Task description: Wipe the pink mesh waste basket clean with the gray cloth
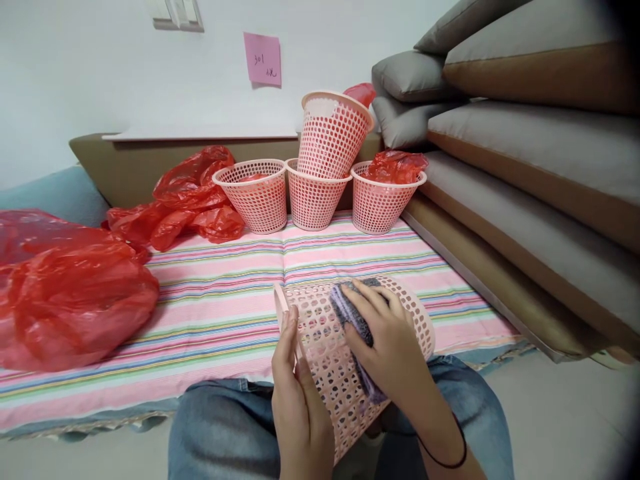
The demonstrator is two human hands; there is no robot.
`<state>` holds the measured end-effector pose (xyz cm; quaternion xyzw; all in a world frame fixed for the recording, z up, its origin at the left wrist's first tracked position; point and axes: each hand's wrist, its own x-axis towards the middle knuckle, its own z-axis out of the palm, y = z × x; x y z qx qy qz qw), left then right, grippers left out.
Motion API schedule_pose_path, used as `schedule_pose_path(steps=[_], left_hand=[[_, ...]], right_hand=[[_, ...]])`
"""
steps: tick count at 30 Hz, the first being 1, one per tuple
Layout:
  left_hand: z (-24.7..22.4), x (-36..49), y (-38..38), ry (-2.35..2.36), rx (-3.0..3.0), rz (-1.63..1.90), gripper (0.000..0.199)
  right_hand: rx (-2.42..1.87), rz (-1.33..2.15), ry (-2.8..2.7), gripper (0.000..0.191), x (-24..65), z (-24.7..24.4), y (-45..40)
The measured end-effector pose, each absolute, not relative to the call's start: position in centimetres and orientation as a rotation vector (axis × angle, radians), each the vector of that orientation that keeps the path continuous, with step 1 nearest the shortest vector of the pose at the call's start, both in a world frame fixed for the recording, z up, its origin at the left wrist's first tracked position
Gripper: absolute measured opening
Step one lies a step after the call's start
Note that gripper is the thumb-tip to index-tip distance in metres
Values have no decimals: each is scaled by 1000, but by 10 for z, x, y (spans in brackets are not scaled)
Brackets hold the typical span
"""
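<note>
A pink perforated plastic basket (320, 333) lies on its side above my lap, its rim toward the left. My left hand (300, 407) grips that rim, thumb on one side and fingers on the other. Against the basket's outer wall, my right hand (385, 333) presses a folded grey and purple cloth (367, 380), fingers bent over it. The basket's far side is partly hidden by the cloth and my right hand.
Behind stand pink baskets (257, 200), one tilted basket (333, 137) stacked in the middle one. Red plastic bags (75, 300) lie left on the striped cloth (215, 320). Grey cushions (525, 147) are piled at right. A pink note (263, 60) is on the wall.
</note>
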<state>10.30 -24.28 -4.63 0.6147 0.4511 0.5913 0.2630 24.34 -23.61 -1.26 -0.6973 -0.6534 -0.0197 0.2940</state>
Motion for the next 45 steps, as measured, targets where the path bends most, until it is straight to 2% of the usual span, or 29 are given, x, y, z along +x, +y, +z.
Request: schedule_pose_path(steps=[12, 26, 36, 45], left_hand=[[-43, 104, -243, 1148, 1458, 1628, 40], [-58, 99, -240, 1236, 1763, 1617, 41], [-55, 99, -236, 1227, 1854, 1573, 36], [-58, 98, -242, 1161, 1973, 1620, 38]], right_hand=[[-1681, 96, -1849, 53, 197, 3, -241], [-1711, 117, -1818, 42, 201, 11, -207], [-1695, 166, -1828, 48, 220, 10, -194], [-1807, 132, -1755, 49, 274, -10, -176]])
